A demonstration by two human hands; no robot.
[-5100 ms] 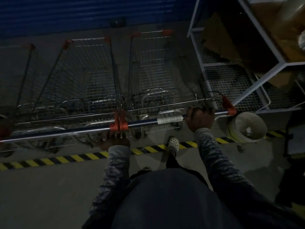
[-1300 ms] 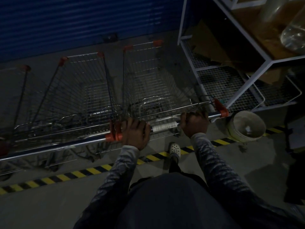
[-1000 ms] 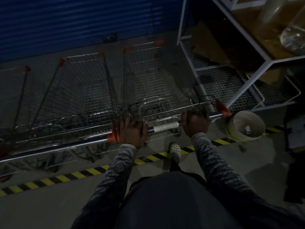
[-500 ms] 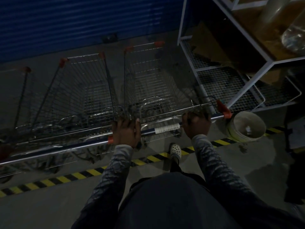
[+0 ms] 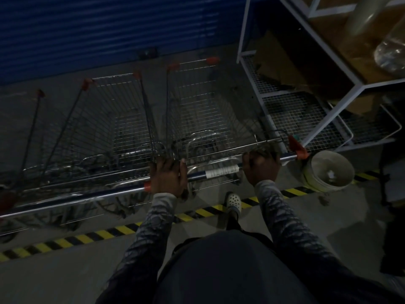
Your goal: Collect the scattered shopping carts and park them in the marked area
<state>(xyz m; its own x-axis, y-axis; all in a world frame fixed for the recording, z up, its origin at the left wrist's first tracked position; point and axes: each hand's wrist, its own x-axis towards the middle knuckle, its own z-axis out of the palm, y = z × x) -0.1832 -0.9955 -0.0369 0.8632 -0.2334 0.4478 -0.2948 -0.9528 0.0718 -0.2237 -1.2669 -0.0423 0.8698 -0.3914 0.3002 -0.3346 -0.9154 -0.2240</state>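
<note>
Left hand [image 5: 167, 176] shifted left along cart handle [image 5: 219, 172].

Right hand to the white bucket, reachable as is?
Probably yes. The bucket stands on the floor just past the end of the handle, nothing between; the right hand would have to let go and reach down.

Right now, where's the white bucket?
Head view, right side: the round white bucket stands at the yellow-black floor stripe, beside the metal cart handle's orange end.
</note>
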